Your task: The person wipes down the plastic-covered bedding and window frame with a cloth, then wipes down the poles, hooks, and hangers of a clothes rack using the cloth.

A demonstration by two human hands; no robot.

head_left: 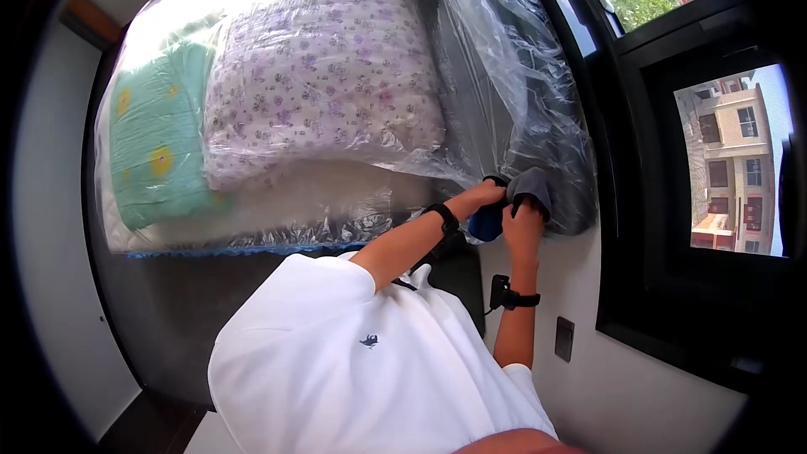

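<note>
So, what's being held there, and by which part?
The right hand holds a grey cloth item by its open edge; the left hand seems to grip a dark blue item, exact spot unclear.

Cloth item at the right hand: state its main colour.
The cloth item is mostly grey; the head view shows it best.

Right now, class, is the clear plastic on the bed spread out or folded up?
Spread out, though creased: the plastic stretches across the floral bedding, whose pattern shows through it.
</note>
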